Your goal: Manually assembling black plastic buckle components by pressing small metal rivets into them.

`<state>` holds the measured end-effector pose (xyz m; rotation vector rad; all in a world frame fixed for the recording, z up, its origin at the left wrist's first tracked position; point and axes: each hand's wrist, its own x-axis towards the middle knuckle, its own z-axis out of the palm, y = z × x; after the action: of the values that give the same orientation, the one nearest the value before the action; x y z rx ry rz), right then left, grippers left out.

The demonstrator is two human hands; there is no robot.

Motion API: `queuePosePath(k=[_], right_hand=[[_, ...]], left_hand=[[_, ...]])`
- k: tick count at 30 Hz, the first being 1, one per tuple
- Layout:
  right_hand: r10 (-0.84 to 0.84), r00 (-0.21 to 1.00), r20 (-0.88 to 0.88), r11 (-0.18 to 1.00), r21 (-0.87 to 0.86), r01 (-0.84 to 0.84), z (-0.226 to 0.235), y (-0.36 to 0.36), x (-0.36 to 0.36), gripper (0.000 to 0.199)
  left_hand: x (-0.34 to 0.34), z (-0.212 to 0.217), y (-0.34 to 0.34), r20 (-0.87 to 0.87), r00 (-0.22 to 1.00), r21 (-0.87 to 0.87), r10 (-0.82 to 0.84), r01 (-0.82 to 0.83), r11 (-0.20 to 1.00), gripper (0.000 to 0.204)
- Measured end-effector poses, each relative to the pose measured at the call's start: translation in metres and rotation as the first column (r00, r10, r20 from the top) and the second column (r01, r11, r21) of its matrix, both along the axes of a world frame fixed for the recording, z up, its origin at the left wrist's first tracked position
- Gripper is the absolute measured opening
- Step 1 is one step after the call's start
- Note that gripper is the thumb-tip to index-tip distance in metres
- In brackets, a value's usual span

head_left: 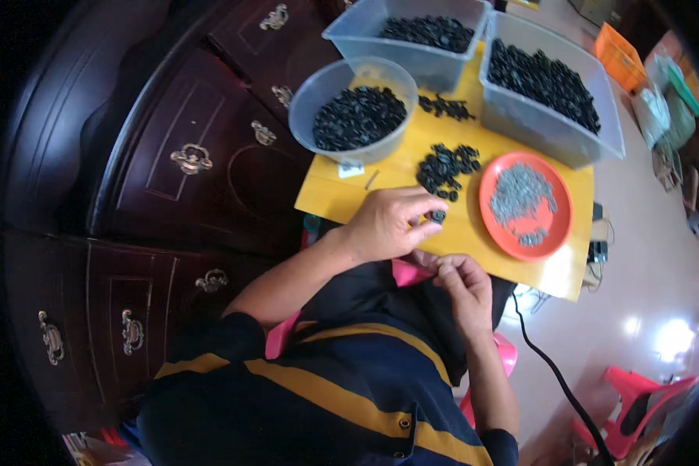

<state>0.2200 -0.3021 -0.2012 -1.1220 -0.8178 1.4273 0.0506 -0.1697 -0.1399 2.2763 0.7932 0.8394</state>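
Over the near edge of the yellow table point(330, 194), my left hand point(388, 225) pinches a small round black part point(437, 217) between thumb and forefinger. My right hand point(466, 291) is lower and to the right, just off the table edge. Its thumb and forefinger press together, and whatever they hold is too small to make out. Beyond my left hand lies a loose heap of similar black parts point(443, 165). An orange-red plate point(565, 221) to the right carries many small silvery metal pieces point(520, 194), perhaps pins or screws.
A round translucent tub point(299, 116) and two rectangular translucent bins point(435, 70), point(536, 136) full of black parts line the table's far side. Dark wooden drawers point(151, 155) stand at left. A black cable point(555, 369) and a pink-red chair point(621, 412) are at right.
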Motion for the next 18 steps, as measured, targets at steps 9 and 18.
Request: queuePosePath(k=[9, 18], right_hand=[[0.236, 0.967, 0.1, 0.97, 0.03, -0.24, -0.01, 0.035, -0.029, 0.011], [0.2, 0.944, 0.26, 0.975, 0.041, -0.218, -0.003, 0.039, -0.019, 0.011]], left_hand=[[-0.045, 0.045, 0.077, 0.027, 0.946, 0.237, 0.323, -0.32, 0.917, 0.062], [-0.02, -0.028, 0.042, -0.091, 0.993, 0.116, 0.079, -0.068, 0.991, 0.015]])
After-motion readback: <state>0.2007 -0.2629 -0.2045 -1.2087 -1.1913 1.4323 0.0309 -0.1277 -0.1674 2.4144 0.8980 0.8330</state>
